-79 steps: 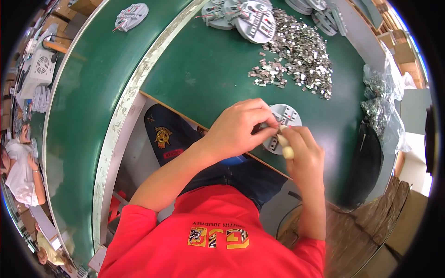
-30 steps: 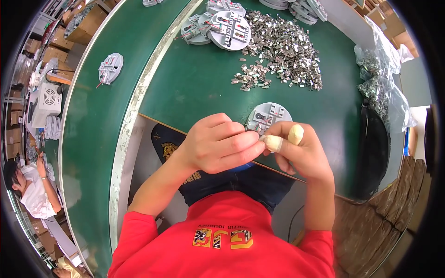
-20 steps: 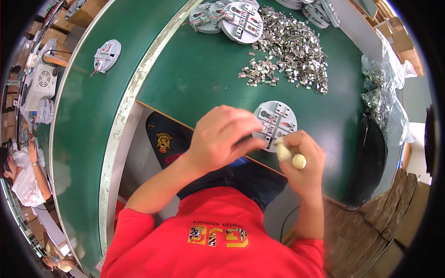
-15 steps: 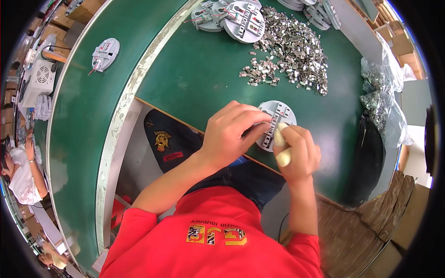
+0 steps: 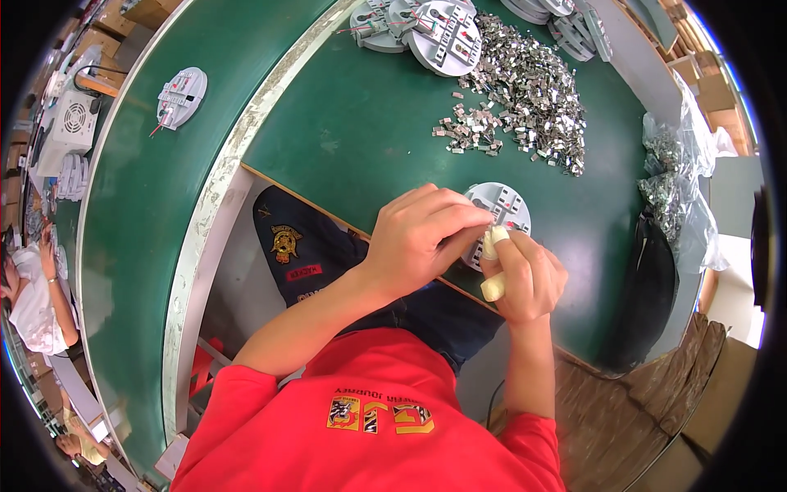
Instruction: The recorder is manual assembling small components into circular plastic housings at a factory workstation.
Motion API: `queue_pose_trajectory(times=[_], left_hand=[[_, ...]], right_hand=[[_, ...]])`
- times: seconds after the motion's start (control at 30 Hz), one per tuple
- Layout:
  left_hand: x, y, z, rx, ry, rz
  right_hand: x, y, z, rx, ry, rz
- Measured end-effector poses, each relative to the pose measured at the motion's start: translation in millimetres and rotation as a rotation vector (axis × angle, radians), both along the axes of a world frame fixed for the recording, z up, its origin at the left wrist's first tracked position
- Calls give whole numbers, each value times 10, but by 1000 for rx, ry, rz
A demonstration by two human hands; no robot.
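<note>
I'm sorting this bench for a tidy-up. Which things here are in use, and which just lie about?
In use:
left hand
right hand
round grey plastic disc
heap of small silver metal clips

Lying about:
grey disc on the green belt
clear bags of metal parts

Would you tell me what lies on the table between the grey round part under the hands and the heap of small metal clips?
In the head view, only bare green table separates the grey round part from the heap of metal clips; nothing sits between them.
</note>
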State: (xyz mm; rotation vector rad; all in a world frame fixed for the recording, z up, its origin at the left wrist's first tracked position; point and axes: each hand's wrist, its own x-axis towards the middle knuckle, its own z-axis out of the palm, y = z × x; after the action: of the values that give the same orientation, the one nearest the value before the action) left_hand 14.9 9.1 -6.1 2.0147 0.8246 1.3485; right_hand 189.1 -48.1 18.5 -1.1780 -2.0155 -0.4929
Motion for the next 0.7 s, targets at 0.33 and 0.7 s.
queue_pose_trajectory(times=[0.33,0.7], left_hand=[[-120,63,-34,-118,13,-143],[-139,92,-36,-116,-2,-202]], right_hand=[[160,-103,144,-610,244,-12],[187,-27,236,-777,283,48]])
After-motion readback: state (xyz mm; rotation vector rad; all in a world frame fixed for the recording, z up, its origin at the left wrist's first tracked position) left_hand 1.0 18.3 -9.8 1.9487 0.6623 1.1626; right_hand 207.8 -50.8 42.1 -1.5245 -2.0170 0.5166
